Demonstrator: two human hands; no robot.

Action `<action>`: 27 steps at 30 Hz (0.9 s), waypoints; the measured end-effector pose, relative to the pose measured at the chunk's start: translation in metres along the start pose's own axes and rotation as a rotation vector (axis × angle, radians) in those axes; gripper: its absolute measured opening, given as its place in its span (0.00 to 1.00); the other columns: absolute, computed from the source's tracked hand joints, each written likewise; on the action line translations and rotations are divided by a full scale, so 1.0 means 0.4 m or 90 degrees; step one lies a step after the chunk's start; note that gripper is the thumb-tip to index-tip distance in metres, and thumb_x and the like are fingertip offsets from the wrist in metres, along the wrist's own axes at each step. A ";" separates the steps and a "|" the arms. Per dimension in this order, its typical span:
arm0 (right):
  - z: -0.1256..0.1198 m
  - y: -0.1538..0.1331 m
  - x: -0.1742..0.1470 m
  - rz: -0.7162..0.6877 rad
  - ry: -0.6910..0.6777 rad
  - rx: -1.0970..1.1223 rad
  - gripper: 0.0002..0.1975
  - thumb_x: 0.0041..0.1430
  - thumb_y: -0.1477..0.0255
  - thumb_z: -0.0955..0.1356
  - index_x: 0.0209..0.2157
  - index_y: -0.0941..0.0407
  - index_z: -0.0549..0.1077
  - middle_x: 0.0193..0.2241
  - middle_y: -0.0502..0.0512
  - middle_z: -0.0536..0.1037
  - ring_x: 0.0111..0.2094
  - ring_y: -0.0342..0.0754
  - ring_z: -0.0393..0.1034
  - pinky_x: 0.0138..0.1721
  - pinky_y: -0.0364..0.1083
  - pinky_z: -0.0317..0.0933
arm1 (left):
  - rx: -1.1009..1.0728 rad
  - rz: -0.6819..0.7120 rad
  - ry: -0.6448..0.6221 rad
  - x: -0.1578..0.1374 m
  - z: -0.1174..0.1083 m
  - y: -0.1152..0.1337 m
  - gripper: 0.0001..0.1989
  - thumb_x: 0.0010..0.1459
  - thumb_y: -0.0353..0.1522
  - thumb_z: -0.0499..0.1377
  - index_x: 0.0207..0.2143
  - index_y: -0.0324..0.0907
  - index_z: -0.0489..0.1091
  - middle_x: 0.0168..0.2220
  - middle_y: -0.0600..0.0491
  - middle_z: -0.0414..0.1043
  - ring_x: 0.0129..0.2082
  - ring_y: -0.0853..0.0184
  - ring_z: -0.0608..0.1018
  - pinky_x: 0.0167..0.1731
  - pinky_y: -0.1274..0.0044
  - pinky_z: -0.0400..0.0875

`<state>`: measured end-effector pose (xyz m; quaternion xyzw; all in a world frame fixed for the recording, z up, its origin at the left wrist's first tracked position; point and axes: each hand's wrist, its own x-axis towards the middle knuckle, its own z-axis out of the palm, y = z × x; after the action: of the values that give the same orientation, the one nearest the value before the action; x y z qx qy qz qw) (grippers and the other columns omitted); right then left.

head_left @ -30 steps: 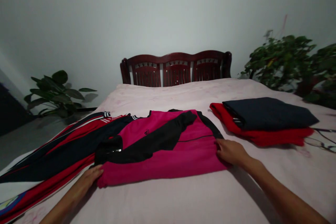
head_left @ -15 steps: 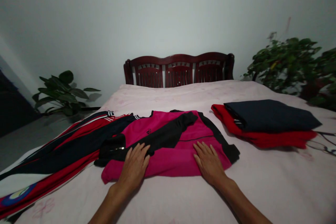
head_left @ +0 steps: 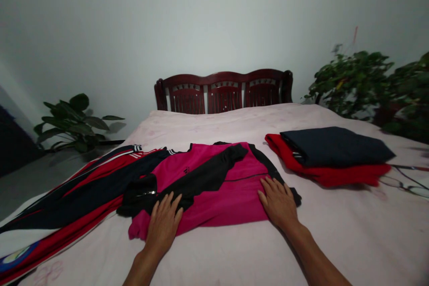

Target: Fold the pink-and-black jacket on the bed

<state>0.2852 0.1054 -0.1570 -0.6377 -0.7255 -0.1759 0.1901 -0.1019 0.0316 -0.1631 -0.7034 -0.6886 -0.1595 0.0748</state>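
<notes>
A magenta and black zip jacket [head_left: 214, 208] lies spread on the bed, one black sleeve laid slantwise across its front. My left hand [head_left: 164, 223] rests on the jacket's near left part, below the black collar with its zipper, fingers stretched out. Flat on the magenta cloth near the hem on the right, close to the black cuff, lies my right hand [head_left: 278, 201], its fingers slightly spread. Neither hand grips the fabric.
Red, navy and white striped sportswear [head_left: 97, 187] lies to the left, touching the jacket. Folded navy clothing [head_left: 335, 147] sits on folded red clothing [head_left: 345, 176] at right, beside eyeglasses [head_left: 407, 185]. Behind stands a wooden headboard [head_left: 224, 91]; leafy plants [head_left: 355, 82] flank the bed.
My right hand has slid rightward over the jacket toward its hem and cuff. My left hand has shifted slightly left and nearer to me. The camera view has turned a little.
</notes>
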 end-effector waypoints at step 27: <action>0.006 0.014 0.001 -0.031 0.036 0.026 0.21 0.66 0.64 0.59 0.55 0.57 0.72 0.54 0.58 0.75 0.57 0.57 0.64 0.59 0.57 0.49 | -0.022 0.009 0.027 -0.002 0.017 -0.010 0.23 0.66 0.37 0.47 0.61 0.46 0.65 0.64 0.47 0.64 0.64 0.59 0.64 0.64 0.58 0.54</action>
<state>0.2904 0.1075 -0.1590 -0.6108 -0.7383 -0.1835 0.2194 -0.1050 0.0333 -0.1699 -0.7060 -0.6789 -0.1857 0.0782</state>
